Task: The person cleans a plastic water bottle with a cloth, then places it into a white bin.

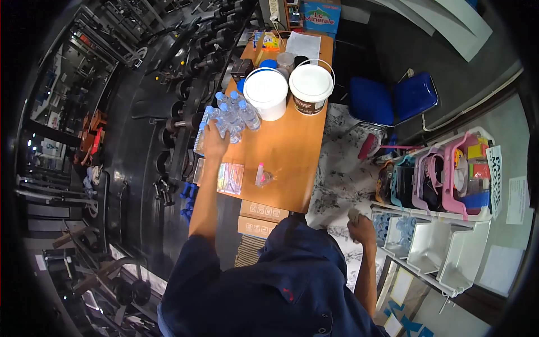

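My left hand (pixel 216 141) is at the near side of a cluster of small clear water bottles (pixel 247 115) with blue caps. Its thumb and fingers are around one bottle at the cluster's left edge, partly hiding it. Away from the table, low on the right, my right hand (pixel 364 230) is closed on a crumpled greyish cloth (pixel 353 214). On the wooden table (pixel 286 149), a small clear bottle with a pink top (pixel 261 175) stands near a shiny iridescent packet (pixel 230 178).
Two white lidded buckets (pixel 265 92) stand behind the bottles. Cardboard boxes (pixel 261 212) sit below the table's near edge. To the right are a blue chair (pixel 373 101), a pink-handled dustpan (pixel 369 146) and a rack of baskets (pixel 457 208). Dumbbells (pixel 210 62) line the left.
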Motion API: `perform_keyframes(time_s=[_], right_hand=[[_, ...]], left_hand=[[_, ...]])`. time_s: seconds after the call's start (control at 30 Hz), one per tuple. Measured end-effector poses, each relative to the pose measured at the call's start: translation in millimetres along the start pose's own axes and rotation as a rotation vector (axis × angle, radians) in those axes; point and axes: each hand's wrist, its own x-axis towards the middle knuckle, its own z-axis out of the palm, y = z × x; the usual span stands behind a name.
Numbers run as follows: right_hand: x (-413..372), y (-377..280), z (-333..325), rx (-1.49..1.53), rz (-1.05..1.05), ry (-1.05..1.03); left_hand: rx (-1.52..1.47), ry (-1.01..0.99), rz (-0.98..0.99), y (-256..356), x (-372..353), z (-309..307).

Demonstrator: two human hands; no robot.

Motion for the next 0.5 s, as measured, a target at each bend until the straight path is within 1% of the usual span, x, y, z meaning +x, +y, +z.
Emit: perform_keyframes(time_s=[0.03, 0.1, 0.13, 0.17, 0.27, 0.3, 0.4, 0.47, 0.5], right_hand=[[-2, -4, -4, 0.018, -0.049, 0.073], [2, -13, -10, 0.056, -0.133, 0.205], [4, -17, -13, 0.055, -0.149, 0.212], [5, -30, -22, 0.054, -0.166, 0.218], [15, -45, -29, 0.103, -0.229, 0.241], [19, -45, -29, 0.127, -0.252, 0.251], [35, -29, -16, 0.431, -0.073, 0.141], [26, -39, -29, 0.382, -0.019, 0.136], [20, -44, -37, 0.358, 0.009, 0.135]], left_hand=[[0.064, 0.015, -0.014, -23, 9, 14], [0.075, -0.135, -0.159, -44, 29, 26], [0.082, -0.211, -0.231, -50, 36, 33], [0.073, -0.240, -0.279, -51, 41, 37], [0.156, -0.097, -0.149, -59, 38, 54], [0.115, -0.117, -0.148, -57, 40, 56], [0.027, -0.196, -0.138, -44, 42, 52], [0.013, -0.277, -0.119, -14, 33, 43], [-0.008, -0.272, -0.086, -3, 26, 39]])
